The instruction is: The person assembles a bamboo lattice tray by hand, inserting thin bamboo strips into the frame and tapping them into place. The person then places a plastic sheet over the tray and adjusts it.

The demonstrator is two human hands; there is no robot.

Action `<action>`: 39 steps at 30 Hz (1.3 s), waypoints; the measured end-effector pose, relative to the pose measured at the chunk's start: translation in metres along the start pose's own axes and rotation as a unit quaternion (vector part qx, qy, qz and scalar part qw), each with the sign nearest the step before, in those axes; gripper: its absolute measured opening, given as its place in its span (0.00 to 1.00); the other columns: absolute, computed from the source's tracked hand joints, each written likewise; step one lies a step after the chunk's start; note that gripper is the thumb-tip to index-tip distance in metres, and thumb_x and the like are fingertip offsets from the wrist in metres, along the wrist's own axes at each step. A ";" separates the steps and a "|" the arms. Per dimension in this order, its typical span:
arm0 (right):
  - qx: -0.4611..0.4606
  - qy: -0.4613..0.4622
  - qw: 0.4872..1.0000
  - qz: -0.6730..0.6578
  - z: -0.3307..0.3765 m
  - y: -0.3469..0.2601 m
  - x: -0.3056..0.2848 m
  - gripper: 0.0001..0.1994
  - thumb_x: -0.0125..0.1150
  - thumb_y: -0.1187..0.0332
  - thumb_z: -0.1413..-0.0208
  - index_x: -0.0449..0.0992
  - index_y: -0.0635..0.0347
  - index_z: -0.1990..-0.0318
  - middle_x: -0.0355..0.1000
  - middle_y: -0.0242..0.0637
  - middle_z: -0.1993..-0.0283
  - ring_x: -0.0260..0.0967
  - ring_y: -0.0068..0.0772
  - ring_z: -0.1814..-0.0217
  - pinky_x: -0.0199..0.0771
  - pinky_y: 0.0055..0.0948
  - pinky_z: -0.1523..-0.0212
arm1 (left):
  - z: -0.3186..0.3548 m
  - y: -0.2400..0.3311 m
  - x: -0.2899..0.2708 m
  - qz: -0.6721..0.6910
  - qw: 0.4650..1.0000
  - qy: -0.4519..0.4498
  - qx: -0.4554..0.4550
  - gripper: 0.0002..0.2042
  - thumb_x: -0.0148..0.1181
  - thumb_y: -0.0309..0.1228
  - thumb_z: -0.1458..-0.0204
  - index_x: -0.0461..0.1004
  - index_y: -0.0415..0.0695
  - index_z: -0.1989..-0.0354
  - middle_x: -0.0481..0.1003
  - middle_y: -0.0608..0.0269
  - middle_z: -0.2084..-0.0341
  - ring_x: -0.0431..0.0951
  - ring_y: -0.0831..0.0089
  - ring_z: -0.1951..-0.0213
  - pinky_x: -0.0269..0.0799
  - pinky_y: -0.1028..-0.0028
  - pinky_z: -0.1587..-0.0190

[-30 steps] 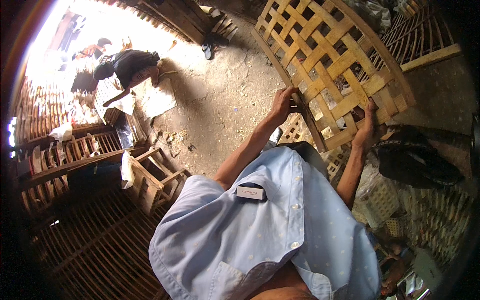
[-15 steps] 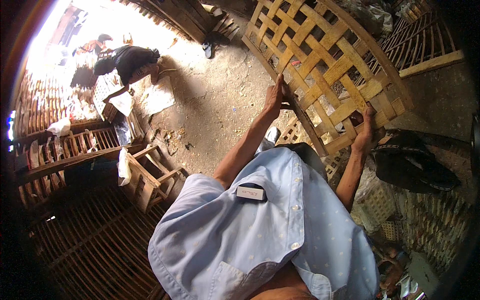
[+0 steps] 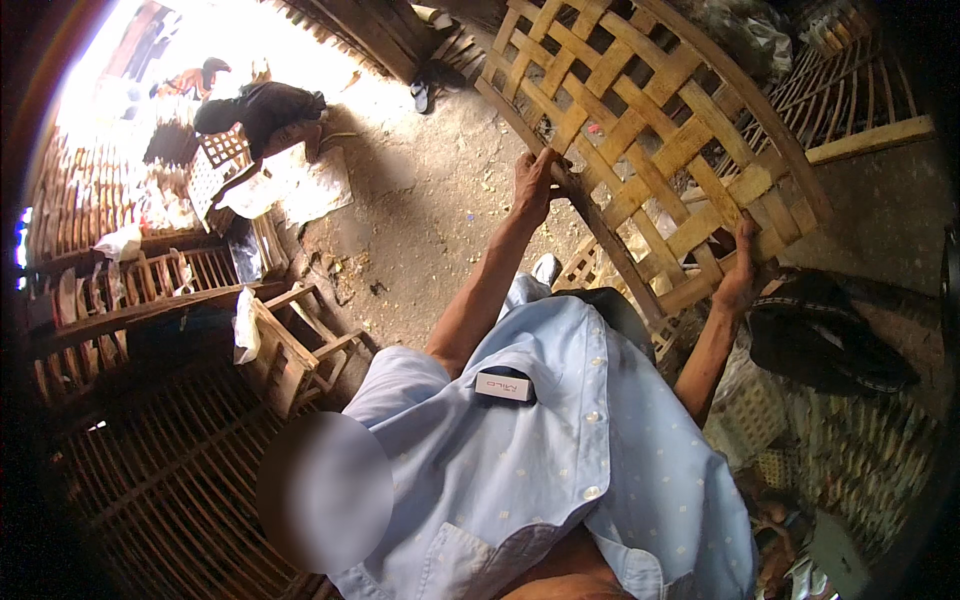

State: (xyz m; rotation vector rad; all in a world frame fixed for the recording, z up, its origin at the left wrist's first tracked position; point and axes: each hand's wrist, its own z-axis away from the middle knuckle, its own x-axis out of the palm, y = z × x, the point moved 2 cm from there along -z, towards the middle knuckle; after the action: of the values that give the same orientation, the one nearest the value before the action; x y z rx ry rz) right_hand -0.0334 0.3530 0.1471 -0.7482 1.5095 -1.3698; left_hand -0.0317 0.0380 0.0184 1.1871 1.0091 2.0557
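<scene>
A large woven bamboo lattice panel stands tilted in front of me, above the dirt floor. My left hand grips the dark strip along its lower left edge. My right hand holds the panel's lower right corner, fingers curled around the woven strips. Both arms reach up from my light blue shirt, which has a small white box in the chest pocket.
Another person crouches at the upper left over a small lattice piece. A wooden stool and slatted bamboo cages stand at left. Sandals lie on the floor. A dark cloth bundle sits at right.
My left hand has slid a little to the left along the panel's edge and my right hand has dropped slightly. The panel has shifted a little with them.
</scene>
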 end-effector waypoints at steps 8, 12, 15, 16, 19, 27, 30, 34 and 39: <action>-0.002 -0.023 1.000 -0.014 0.001 0.003 -0.006 0.34 0.60 0.48 0.41 0.67 0.66 0.37 0.58 0.51 0.31 0.54 0.48 0.29 0.52 0.51 0.28 | -0.005 0.012 -0.001 -0.024 0.997 0.067 0.042 0.18 0.54 0.43 0.42 0.66 0.36 0.63 0.74 0.52 0.77 0.82 0.61 0.76 0.83 0.60 0.76; -0.055 -0.032 0.997 -0.039 0.005 -0.013 -0.005 0.38 0.69 0.47 0.48 0.68 0.73 0.41 0.63 0.52 0.38 0.62 0.47 0.36 0.61 0.46 0.34 | -0.025 0.002 -0.022 -0.087 0.991 0.098 -0.010 0.18 0.55 0.43 0.42 0.67 0.37 0.58 0.76 0.50 0.67 0.82 0.56 0.72 0.83 0.58 0.75; -0.071 -0.013 0.996 -0.055 0.007 -0.015 -0.001 0.36 0.68 0.50 0.46 0.68 0.73 0.41 0.65 0.53 0.38 0.63 0.45 0.37 0.62 0.45 0.34 | -0.022 0.003 -0.028 -0.037 0.995 0.066 -0.058 0.17 0.56 0.39 0.42 0.68 0.36 0.55 0.76 0.50 0.65 0.82 0.58 0.69 0.84 0.61 0.71; -0.076 -0.013 0.994 -0.073 0.004 -0.010 -0.003 0.34 0.67 0.51 0.45 0.68 0.73 0.41 0.65 0.53 0.38 0.63 0.45 0.37 0.62 0.45 0.33 | -0.021 0.005 -0.030 0.003 0.999 0.045 -0.027 0.17 0.56 0.38 0.42 0.68 0.36 0.54 0.76 0.50 0.64 0.82 0.59 0.67 0.84 0.61 0.69; -0.099 -0.054 0.994 0.000 -0.021 0.029 -0.025 0.30 0.60 0.55 0.39 0.66 0.70 0.37 0.58 0.54 0.32 0.55 0.45 0.29 0.55 0.46 0.29 | -0.018 0.021 -0.037 0.059 0.997 -0.019 0.033 0.14 0.54 0.34 0.41 0.68 0.37 0.52 0.75 0.52 0.63 0.80 0.59 0.58 0.82 0.59 0.58; -0.140 -0.077 0.987 -0.032 -0.026 0.035 -0.031 0.23 0.60 0.60 0.40 0.74 0.74 0.46 0.70 0.55 0.42 0.68 0.44 0.39 0.65 0.44 0.35 | -0.033 0.031 -0.053 0.020 0.995 0.085 0.039 0.15 0.55 0.39 0.41 0.68 0.39 0.56 0.74 0.54 0.65 0.82 0.58 0.65 0.83 0.57 0.66; -0.056 -0.087 0.994 -0.026 -0.026 0.036 -0.034 0.25 0.52 0.57 0.36 0.68 0.66 0.39 0.62 0.49 0.35 0.58 0.40 0.32 0.55 0.43 0.30 | -0.035 0.039 -0.058 -0.031 0.987 0.159 -0.022 0.17 0.56 0.44 0.41 0.70 0.40 0.59 0.75 0.54 0.67 0.81 0.60 0.68 0.82 0.58 0.71; -0.069 -0.108 0.991 0.042 -0.040 0.056 -0.051 0.28 0.47 0.52 0.34 0.64 0.60 0.33 0.56 0.44 0.28 0.49 0.37 0.24 0.45 0.42 0.25 | -0.043 0.044 -0.074 0.018 0.993 0.109 0.042 0.19 0.56 0.46 0.42 0.70 0.40 0.58 0.75 0.54 0.67 0.81 0.60 0.69 0.82 0.58 0.72; -0.034 -0.077 0.996 -0.007 -0.033 0.039 -0.053 0.24 0.58 0.60 0.38 0.71 0.68 0.40 0.63 0.50 0.33 0.59 0.39 0.30 0.55 0.38 0.29 | -0.056 0.059 -0.093 -0.037 0.983 0.180 -0.016 0.20 0.63 0.47 0.51 0.71 0.41 0.63 0.76 0.56 0.72 0.81 0.61 0.72 0.83 0.59 0.71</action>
State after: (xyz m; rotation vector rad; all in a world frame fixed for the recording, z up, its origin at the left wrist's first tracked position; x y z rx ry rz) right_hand -0.0383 0.4210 0.1199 -0.8878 1.4375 -1.2469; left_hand -0.0439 -0.0839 0.0047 0.7620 1.1599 2.2646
